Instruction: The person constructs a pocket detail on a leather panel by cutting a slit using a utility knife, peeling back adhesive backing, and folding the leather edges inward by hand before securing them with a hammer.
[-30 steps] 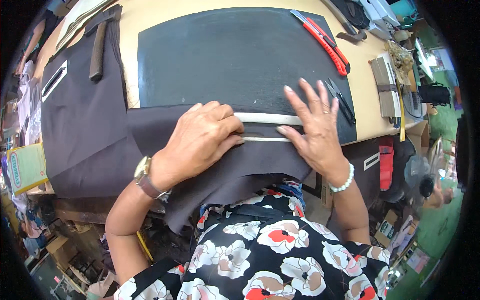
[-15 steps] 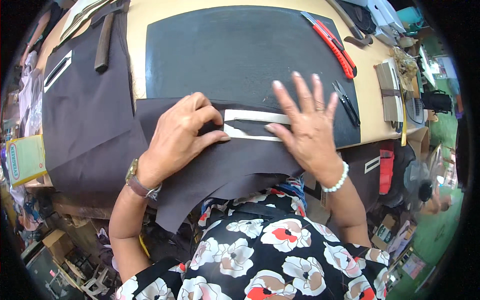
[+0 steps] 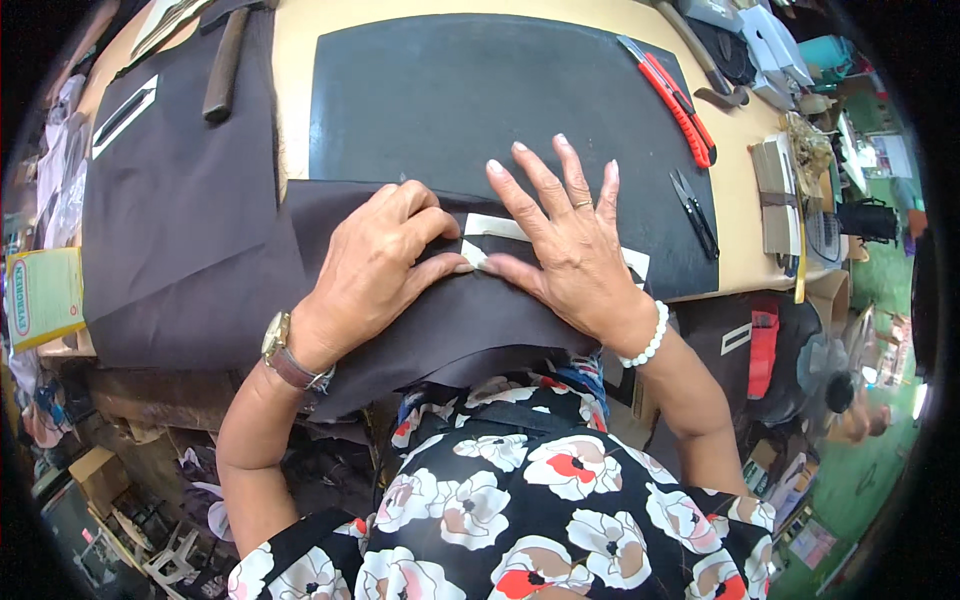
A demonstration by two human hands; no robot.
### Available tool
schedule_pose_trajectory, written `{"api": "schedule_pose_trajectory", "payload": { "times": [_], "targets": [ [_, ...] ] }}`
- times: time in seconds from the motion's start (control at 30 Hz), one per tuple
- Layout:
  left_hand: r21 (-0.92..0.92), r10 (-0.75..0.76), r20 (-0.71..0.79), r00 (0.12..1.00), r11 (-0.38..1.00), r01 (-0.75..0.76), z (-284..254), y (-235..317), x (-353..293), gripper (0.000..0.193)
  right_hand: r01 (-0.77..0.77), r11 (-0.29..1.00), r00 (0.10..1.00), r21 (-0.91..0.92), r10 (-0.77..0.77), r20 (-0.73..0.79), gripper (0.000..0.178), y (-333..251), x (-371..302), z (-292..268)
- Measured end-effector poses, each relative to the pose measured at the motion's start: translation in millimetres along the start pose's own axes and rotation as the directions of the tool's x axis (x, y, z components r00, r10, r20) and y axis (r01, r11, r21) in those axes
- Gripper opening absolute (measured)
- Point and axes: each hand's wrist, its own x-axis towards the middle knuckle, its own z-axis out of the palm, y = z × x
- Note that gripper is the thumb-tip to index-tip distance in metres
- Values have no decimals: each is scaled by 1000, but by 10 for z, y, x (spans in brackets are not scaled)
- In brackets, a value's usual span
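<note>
A dark brown fabric piece (image 3: 450, 325) lies over the near edge of a black mat and hangs toward my lap. On it is a white rectangular frame (image 3: 497, 226) with a slot, partly hidden under my right hand. My left hand (image 3: 370, 260) is closed, with thumb and curled fingers pinching the fabric at the frame's left end. My right hand (image 3: 580, 250) lies across the frame with fingers spread. Its thumb presses near the frame's left end, close to the left thumb tip. The frame's right end shows beside the right wrist.
On the black mat (image 3: 450, 110) lie a red utility knife (image 3: 675, 108) and small black snips (image 3: 695, 215). More brown fabric (image 3: 180, 240) with another white frame (image 3: 125, 117) spreads left, under a wooden-handled hammer (image 3: 226, 65). Another hammer (image 3: 705, 60) and a tied stack (image 3: 777, 195) sit right.
My right hand has slid left along the frame, bringing its thumb to the left end. My left hand keeps its pinch there. The view has shifted slightly.
</note>
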Motion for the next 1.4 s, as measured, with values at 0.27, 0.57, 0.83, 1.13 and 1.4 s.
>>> {"api": "schedule_pose_trajectory", "payload": {
  "times": [0.27,0.57,0.83,1.13,1.4],
  "targets": [
    [144,34,26,999,989,-38,-73,235,-295,52,241,931,964,275,-262,44,68,220,487,-216],
    [452,130,-194,972,892,-29,73,499,-574,31,432,658,851,617,-523,-39,33,-897,1721,187],
    [399,18,-496,868,893,210,-148,908,-446,75,394,252,676,884,572,-464,27,-196,3300,-572],
    [247,-327,-387,862,864,439,85,20,-168,67,126,152,495,980,847,-195,30,1986,1899,-787],
    [-141,-210,-400,892,976,166,-369,-2,98,15,-386,439,589,811,794,-150,26,2687,662,-853]
  ]
}}
